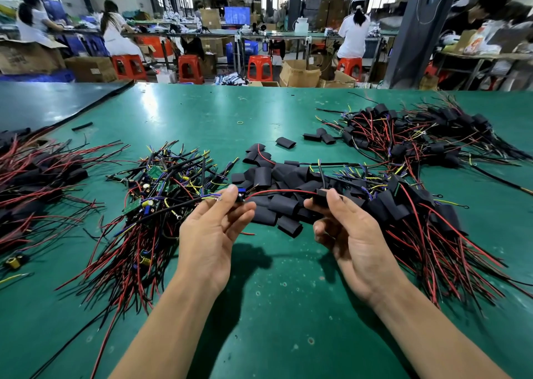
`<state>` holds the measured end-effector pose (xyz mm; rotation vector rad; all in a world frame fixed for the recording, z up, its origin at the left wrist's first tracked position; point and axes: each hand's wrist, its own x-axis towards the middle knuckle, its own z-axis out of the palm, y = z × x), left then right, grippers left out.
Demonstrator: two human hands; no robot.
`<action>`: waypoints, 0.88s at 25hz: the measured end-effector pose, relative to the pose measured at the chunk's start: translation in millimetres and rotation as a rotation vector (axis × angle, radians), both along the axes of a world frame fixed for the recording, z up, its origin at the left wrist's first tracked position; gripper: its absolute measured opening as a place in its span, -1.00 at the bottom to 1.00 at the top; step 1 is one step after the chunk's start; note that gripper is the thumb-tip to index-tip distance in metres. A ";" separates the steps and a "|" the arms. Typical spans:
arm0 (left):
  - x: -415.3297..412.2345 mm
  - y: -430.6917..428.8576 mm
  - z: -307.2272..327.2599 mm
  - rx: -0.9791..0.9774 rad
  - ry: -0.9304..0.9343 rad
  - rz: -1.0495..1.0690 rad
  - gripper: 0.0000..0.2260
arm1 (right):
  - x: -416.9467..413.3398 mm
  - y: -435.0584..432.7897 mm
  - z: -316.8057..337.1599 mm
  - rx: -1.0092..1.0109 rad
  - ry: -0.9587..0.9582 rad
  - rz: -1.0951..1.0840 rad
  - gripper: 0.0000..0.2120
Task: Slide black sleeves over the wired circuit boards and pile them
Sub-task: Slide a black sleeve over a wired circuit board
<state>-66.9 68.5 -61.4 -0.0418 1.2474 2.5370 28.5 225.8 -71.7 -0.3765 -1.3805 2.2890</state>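
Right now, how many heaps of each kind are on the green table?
Heaps of bare wired circuit boards: 1
Heaps of loose black sleeves: 1
Heaps of sleeved boards: 3
Total: 5 heaps

Both forearms reach out over the tabletop, palms half up. The left hand pinches a wired board; the right hand pinches what seems a black sleeve.

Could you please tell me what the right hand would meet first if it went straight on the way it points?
Most likely the heap of loose black sleeves just beyond the right hand; how high the hand is held is unclear.
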 end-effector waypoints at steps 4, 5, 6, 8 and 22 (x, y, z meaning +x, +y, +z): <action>12.4 10.2 -1.4 0.019 -0.046 -0.132 -0.92 | -1.3 -0.2 0.4 -0.090 0.000 -0.042 -0.77; 13.7 11.0 -1.2 0.047 -0.077 -0.162 -0.92 | -1.8 0.9 0.9 -0.143 0.001 -0.047 -0.81; 14.2 10.8 -0.7 0.080 -0.104 -0.189 -0.93 | -2.1 2.6 1.4 -0.202 0.008 -0.050 -0.86; 13.7 9.2 1.0 0.140 -0.138 -0.230 -0.85 | -1.6 6.4 2.8 -0.308 0.032 -0.040 -0.92; 21.5 13.4 0.6 0.145 -0.155 -0.339 -0.75 | -0.5 -4.3 2.4 -0.364 0.068 0.048 -0.72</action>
